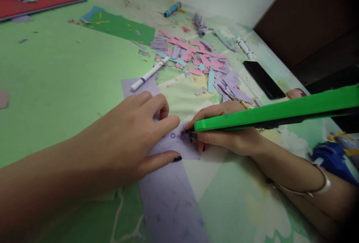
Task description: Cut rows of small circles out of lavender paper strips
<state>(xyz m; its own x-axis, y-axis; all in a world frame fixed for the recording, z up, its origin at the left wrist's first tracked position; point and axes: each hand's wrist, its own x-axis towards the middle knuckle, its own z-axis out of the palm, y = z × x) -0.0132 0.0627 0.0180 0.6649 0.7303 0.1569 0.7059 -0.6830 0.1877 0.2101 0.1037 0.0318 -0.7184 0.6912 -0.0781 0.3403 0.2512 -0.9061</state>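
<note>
My left hand [140, 127] lies on a strip of lilac paper [171, 198], thumb and index finger apart and the other fingers bent, with nothing in its grasp. My right hand [232, 132] is closed around a long bright-green bar-shaped tool [269, 112], whose exact kind I cannot make out. The fingertips hide the tool's working end, down at the paper. Small purple rings [173, 135] mark the lilac paper between my hands. Above my left hand rests a white marker with purple bands [150, 74], partly over the paper.
Pink, lilac and blue paper scraps [196, 54] are heaped beyond my hands. Scissors [238, 98] lie behind my right hand, near a black phone [263, 79]. Farther back are a blue paper roll [172, 9], a lilac fringed roll [199, 25] and a green sheet [126, 26].
</note>
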